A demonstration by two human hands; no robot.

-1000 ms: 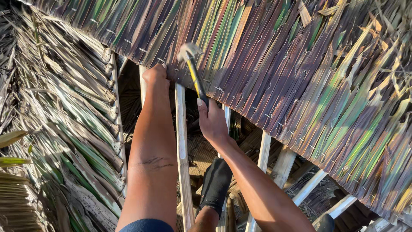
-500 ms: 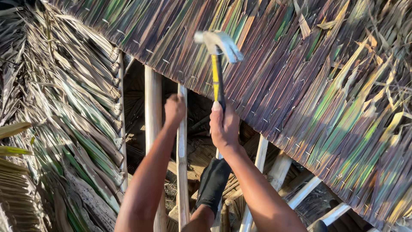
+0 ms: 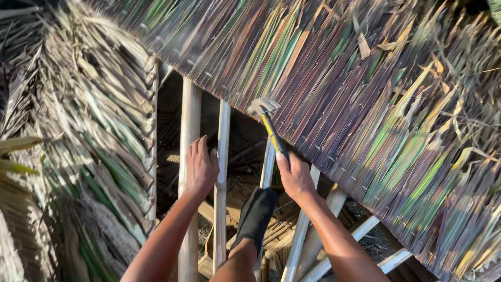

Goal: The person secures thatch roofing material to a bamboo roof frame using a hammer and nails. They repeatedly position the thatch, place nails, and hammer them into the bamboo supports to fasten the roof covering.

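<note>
- Big slanted thatch panel of dried palm leaf strips, purple-brown, green and yellow, flat ribbed blades stitched in rows, fills upper right.
- Second woven palm thatch section, grey-green, frayed and fibrous, down the left side.
- Pale round wooden roof poles, smooth, run across the dark gap between both panels; thinner slats lower right.
- Foot in black sock rests on a pole below.
- Left hand lies against a thin pole, fingers loosely curled; grip unclear.
- Right hand closed around yellow-and-black handled claw hammer, metal head up at thatch edge.
</note>
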